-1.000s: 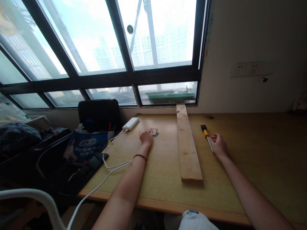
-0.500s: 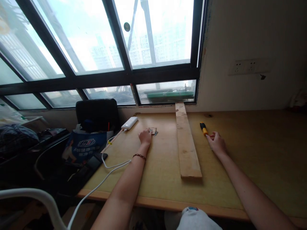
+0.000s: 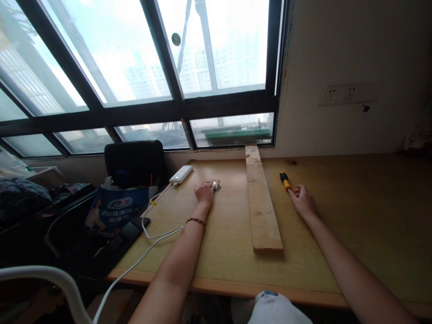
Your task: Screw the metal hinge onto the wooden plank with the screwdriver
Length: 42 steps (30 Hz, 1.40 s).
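On the left part of the table, my left hand [image 3: 204,193] rests with its fingers curled together beside a small light-brown piece [image 3: 213,182] and several dark screws [image 3: 218,187]. Whatever lies under those fingertips is too small to make out. Farther right, the fingers of my right hand [image 3: 304,201] are closed at the shaft end of a screwdriver [image 3: 285,180] with a black and yellow handle, which points away from me. Between both hands lies a long wooden board [image 3: 263,204], its far end reaching the window sill.
A white power bank [image 3: 181,174] with a white cable [image 3: 162,235] sits at the table's left edge. Beyond that edge are a black chair [image 3: 135,157] and a blue bag [image 3: 118,207]. Windows line the back, and a wall socket [image 3: 340,93] is at right.
The whole view has shifted very slightly. Both hands, the screwdriver and the board keep nearly the same places relative to one another.
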Each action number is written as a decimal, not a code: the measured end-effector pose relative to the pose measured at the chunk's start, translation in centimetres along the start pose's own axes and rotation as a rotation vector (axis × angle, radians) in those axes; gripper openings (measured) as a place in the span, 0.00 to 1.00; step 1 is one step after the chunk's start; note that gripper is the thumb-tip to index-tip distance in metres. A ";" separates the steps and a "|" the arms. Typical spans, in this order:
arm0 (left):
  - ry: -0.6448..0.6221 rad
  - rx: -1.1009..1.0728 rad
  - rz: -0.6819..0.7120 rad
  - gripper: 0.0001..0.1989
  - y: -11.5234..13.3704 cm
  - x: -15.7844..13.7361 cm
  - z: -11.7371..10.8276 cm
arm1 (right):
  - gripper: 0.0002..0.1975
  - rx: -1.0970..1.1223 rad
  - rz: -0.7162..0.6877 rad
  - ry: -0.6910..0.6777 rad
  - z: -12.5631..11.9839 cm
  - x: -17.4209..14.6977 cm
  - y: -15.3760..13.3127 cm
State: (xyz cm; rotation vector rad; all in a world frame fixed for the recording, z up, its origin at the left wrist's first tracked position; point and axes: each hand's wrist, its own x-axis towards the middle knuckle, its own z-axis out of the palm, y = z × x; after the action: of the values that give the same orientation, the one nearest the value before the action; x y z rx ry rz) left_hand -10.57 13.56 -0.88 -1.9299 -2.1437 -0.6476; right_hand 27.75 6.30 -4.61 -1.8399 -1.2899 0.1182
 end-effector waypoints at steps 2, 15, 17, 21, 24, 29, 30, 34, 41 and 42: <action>0.017 -0.039 -0.013 0.15 0.0 0.1 0.0 | 0.20 0.001 -0.001 -0.005 0.0 0.0 0.0; -0.048 -0.189 0.011 0.18 -0.8 1.1 1.0 | 0.18 -0.003 -0.009 -0.012 0.1 0.0 0.1; -0.054 -0.192 0.014 0.17 -0.7 1.1 1.1 | 0.18 -0.013 -0.010 -0.012 0.0 0.0 0.1; -0.073 -0.177 0.010 0.16 -0.6 1.1 1.1 | 0.18 -0.020 -0.007 -0.019 0.0 0.0 0.1; -0.076 -0.152 0.009 0.15 -0.6 1.0 1.1 | 0.18 -0.014 -0.007 -0.023 0.0 0.0 0.1; -0.069 -0.118 -0.004 0.15 -0.8 1.1 1.3 | 0.18 -0.021 0.001 -0.028 0.1 0.0 0.2; -0.071 -0.119 0.002 0.15 -0.9 1.1 1.3 | 0.19 -0.023 0.003 -0.030 0.2 0.0 0.2; -0.082 -0.128 0.060 0.14 -1.1 1.3 1.5 | 0.19 -0.031 0.002 -0.038 0.3 0.0 0.4; -0.063 -0.130 0.002 0.14 -1.4 1.5 2.1 | 0.18 -0.045 -0.017 -0.028 0.2 0.0 0.3; -0.061 -0.137 -0.007 0.14 -1.4 1.4 2.1 | 0.18 -0.046 -0.018 -0.028 0.2 0.0 0.3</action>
State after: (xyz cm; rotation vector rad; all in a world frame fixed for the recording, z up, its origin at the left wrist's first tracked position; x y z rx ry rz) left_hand -11.81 15.71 -2.44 -2.0373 -2.1958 -0.7652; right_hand 27.86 6.38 -4.90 -1.8713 -1.3380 0.1060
